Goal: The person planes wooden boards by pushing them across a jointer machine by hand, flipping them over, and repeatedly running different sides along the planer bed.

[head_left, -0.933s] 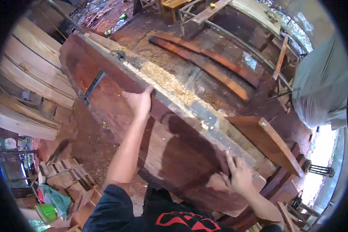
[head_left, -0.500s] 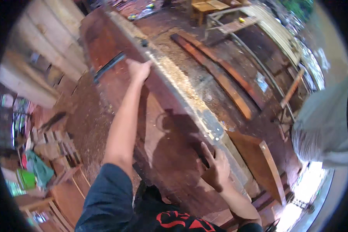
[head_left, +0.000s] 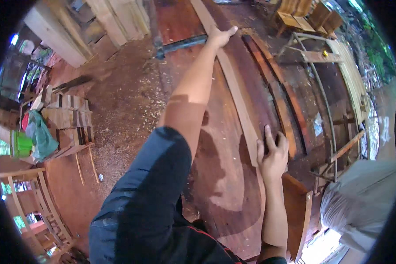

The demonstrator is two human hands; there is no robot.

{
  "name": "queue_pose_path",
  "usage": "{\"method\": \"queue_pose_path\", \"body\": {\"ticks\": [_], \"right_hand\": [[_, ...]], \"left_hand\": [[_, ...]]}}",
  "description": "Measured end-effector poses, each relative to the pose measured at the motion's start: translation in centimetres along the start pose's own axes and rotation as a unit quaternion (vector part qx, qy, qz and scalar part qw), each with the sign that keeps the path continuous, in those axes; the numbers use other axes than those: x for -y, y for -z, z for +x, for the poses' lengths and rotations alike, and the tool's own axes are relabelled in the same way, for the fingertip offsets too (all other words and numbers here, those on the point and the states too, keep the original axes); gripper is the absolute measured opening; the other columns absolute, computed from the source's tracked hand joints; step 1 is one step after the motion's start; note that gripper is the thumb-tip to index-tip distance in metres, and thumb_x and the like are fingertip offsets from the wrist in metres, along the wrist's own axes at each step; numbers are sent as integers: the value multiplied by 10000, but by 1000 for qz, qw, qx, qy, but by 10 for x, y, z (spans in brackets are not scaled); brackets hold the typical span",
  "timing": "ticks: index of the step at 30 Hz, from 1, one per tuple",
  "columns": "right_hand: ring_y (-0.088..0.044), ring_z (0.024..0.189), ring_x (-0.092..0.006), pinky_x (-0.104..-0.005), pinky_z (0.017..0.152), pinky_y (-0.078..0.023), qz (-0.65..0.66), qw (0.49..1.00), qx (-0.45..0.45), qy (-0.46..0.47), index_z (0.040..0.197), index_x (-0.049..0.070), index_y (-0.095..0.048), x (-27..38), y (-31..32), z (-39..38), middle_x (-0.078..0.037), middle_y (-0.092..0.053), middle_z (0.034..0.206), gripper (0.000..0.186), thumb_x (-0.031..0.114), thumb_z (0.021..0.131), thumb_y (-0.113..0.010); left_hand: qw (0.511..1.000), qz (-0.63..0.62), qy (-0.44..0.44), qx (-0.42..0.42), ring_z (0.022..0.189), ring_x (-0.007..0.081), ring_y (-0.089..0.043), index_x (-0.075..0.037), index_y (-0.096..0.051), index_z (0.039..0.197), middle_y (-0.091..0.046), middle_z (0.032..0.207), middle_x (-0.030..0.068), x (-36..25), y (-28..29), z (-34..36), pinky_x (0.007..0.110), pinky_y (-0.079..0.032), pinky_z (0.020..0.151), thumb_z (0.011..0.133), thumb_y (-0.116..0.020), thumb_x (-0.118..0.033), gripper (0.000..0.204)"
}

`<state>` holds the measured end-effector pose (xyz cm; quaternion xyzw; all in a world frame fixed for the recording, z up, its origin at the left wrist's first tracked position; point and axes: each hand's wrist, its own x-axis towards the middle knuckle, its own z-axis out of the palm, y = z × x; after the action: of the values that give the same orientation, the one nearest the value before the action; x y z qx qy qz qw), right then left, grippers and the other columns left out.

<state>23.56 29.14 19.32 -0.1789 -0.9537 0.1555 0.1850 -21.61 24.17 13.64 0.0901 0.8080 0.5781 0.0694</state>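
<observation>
A long dark reddish-brown wooden board (head_left: 246, 83) with a pale narrow edge runs away from me over a wide wooden work surface (head_left: 224, 185). My left hand (head_left: 220, 37) holds it toward the far end, thumb stretched to the right over the edge, the other fingers partly hidden. Nearer to me, my right hand (head_left: 273, 154) grips the same board by its near part, with the thumb at the pale edge and the fingers spread over the dark face. A dark metal bar (head_left: 185, 43) crosses the work surface left of my left hand.
Reddish beams (head_left: 277, 99) lie right of the board. A brown panel (head_left: 297, 198) leans near my right forearm. Grey sheeting (head_left: 361, 202) hangs at the right. Wooden chairs (head_left: 295, 15) stand far right. Stacked wood pieces (head_left: 68, 114) and a green bucket (head_left: 21, 144) are at left.
The board has tipped so that its pale edge and right-hand face now show, where its left face showed before. Both hands stay on it. My view has swung left.
</observation>
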Motion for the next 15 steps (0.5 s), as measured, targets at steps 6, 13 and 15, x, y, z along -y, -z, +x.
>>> {"method": "queue_pose_path", "body": {"ticks": [6, 13, 15], "right_hand": [[-593, 1146, -457, -507, 997, -498, -94, 995, -21, 23, 1420, 200, -627, -20, -38, 75, -297, -601, 1279, 510, 282, 920, -684], [-618, 1115, -475, -519, 939, -515, -79, 996, 30, 28, 1476, 240, -564, 30, -119, 207, -325, -608, 1211, 513, 364, 981, -619], [-625, 1110, -463, -515, 947, -513, -100, 994, 28, 26, 1485, 242, -554, 9, -135, 253, -306, -610, 1189, 519, 390, 990, -605]], "left_hand": [[956, 202, -13, -213, 1046, 436, -633, 23, -674, 1033, -679, 1063, 264, 61, 91, -130, 528, -496, 911, 883, -695, -389, 439], [909, 296, 188, -224, 1064, 452, -670, 78, -490, 1291, -654, 1149, 322, 177, 97, -259, 558, -535, 871, 1004, -485, -475, 624], [916, 230, 324, -55, 1079, 447, -657, 93, -491, 1269, -640, 1150, 331, 149, 92, -240, 538, -530, 897, 1002, -502, -433, 590]]}}
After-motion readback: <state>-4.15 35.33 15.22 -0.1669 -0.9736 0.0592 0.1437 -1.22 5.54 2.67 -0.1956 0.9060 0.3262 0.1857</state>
